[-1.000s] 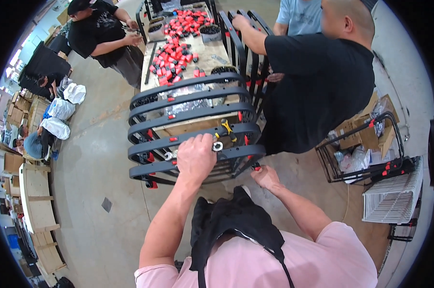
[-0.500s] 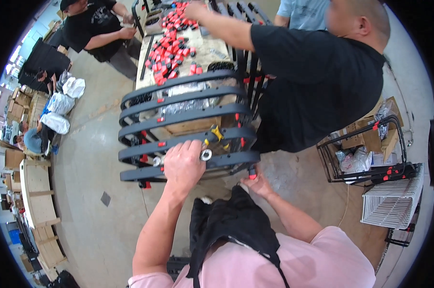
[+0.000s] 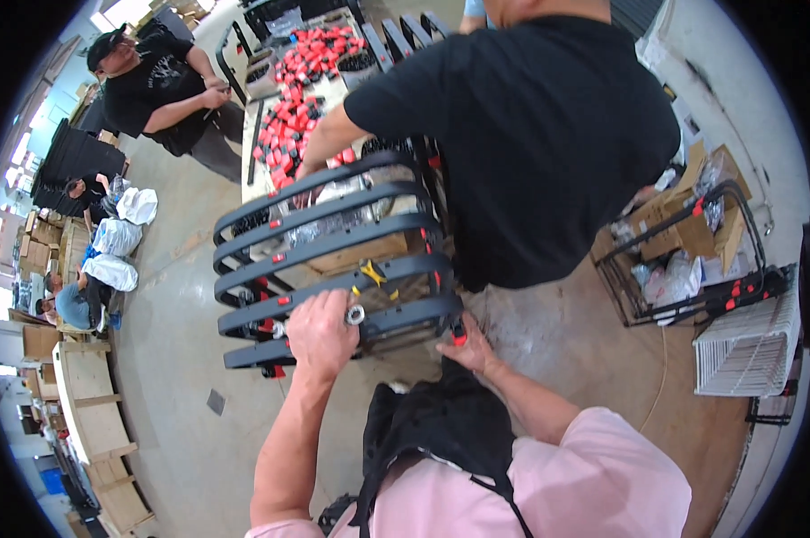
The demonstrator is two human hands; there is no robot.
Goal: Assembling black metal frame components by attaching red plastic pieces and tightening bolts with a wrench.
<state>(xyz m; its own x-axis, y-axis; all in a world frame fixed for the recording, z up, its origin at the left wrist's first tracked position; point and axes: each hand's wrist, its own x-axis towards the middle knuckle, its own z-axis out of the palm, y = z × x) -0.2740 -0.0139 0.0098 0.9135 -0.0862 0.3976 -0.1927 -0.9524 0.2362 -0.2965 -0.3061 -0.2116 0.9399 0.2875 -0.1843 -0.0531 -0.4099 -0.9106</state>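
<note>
Several black curved metal frames (image 3: 333,231) stand in a row in front of me. My left hand (image 3: 322,334) is closed around a wrench (image 3: 355,315) and lies over the nearest frames; the wrench's ring end sticks out on the right. At the right end of the nearest frame, my right hand (image 3: 473,348) grips a red-and-black plastic fitting (image 3: 459,334), its fingers partly hidden behind it. A yellow-and-black tool (image 3: 372,276) lies across the frames just beyond my left hand.
A table (image 3: 254,184) beyond the frames bears piles of red-and-black plastic pieces (image 3: 288,125). A co-worker in black (image 3: 548,134) stands close on the right; another (image 3: 167,99) stands at far left. Cardboard boxes (image 3: 683,215) and a white wire rack (image 3: 750,345) are at right.
The co-worker on the right has leaned in, reaching from the table's far part to just behind the frames. Both my hands keep their holds; the whole view has shifted slightly.
</note>
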